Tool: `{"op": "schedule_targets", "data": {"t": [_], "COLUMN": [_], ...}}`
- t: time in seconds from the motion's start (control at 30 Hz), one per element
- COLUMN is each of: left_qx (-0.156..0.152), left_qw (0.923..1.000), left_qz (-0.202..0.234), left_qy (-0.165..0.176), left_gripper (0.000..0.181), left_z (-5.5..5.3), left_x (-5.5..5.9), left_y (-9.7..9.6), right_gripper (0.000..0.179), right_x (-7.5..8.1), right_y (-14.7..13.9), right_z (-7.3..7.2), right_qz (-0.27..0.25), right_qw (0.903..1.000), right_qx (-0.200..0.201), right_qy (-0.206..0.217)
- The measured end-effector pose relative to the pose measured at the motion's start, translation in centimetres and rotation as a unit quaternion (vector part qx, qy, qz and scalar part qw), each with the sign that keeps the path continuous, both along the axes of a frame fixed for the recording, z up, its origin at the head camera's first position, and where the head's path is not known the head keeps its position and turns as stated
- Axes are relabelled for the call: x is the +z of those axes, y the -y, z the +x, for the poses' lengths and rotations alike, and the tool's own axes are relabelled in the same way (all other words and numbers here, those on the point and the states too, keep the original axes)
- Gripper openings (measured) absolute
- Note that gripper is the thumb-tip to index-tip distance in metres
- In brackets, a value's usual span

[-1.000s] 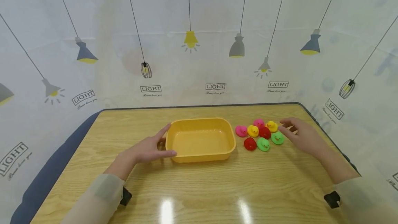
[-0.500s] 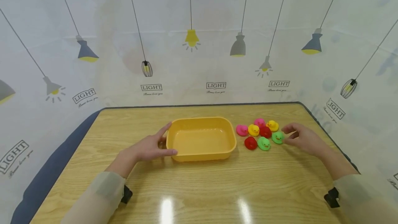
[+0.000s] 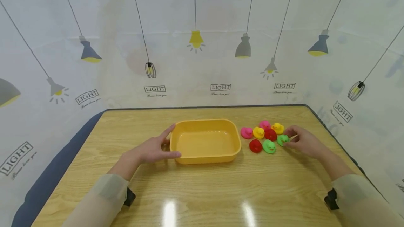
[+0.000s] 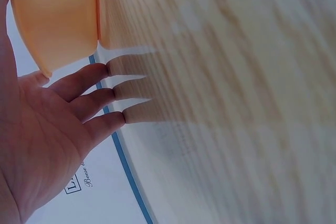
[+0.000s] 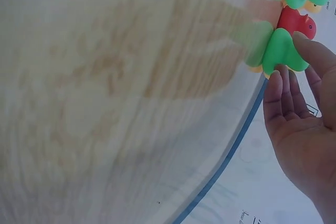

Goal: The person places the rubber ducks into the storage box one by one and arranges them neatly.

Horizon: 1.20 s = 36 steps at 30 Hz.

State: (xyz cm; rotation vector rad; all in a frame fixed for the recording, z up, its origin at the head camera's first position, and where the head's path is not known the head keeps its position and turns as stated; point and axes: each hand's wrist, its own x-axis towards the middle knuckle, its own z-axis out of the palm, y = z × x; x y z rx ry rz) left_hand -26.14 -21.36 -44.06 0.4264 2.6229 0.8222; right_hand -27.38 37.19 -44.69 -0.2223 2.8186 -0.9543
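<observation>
A yellow plastic tub (image 3: 205, 159) sits on the wooden table. My left hand (image 3: 154, 150) rests at its left end with fingers spread, the thumb along the front rim and the index finger at the back corner. Its other fingers (image 4: 97, 103) reach down at the tabletop in the left wrist view. To the tub's right lies a cluster of small rubber ducks in pink, yellow, red and green. My right hand (image 3: 304, 143) pinches the rightmost green rubber duck (image 3: 282, 140) between thumb and fingers; the right wrist view shows that duck (image 5: 278, 51) from the side.
Close by the pinched duck are another green duck (image 3: 269, 146), a red duck (image 3: 270, 135) and a yellow duck (image 3: 277, 128). A pink duck (image 3: 247, 132) lies nearest the tub. Behind the table (image 3: 202, 192) hangs a lamp-printed curtain (image 3: 176, 59).
My right hand has moved in from the right to the green duck, its thumb and fingers coming to either side of it. The left hand stays at the tub.
</observation>
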Motion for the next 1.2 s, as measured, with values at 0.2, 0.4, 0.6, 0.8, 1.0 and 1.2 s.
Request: {"op": "schedule_targets", "data": {"t": [0.2,0.4,0.6,0.8,1.0,1.2], "left_qx": [0.003,0.011,0.009,0.000,0.003,0.006], "left_qw": [1.0000,0.9998,0.9999,0.9999,0.9999,0.9999], "left_qz": [0.003,0.004,0.004,0.008,0.011,0.008], "left_qy": [0.005,0.013,0.012,0.007,0.009,0.010], "left_gripper": [0.123,0.123,0.122,0.123,0.123,0.123], "left_z": [0.1,0.1,0.2,0.2,0.1,0.0], "left_x": [-0.1,0.1,0.1,0.1,0.1,-0.1], "left_y": [0.0,0.0,0.0,0.1,0.0,0.0], "right_gripper": [0.041,0.041,0.040,0.043,0.041,0.037], "right_x": [-0.2,0.3,0.2,0.7,2.0,3.4], "right_y": [0.2,0.4,0.2,0.0,0.9,3.5], "right_z": [0.2,0.6,0.7,1.2,2.0,2.4], "right_qz": [0.002,0.004,0.017,0.018,-0.001,-0.028], "right_qw": [1.0000,0.9999,0.9995,0.9982,0.9927,0.9873], "right_qx": [-0.003,-0.001,0.001,-0.005,0.014,0.043], "right_qy": [-0.008,-0.013,-0.026,-0.058,-0.120,-0.151]}}
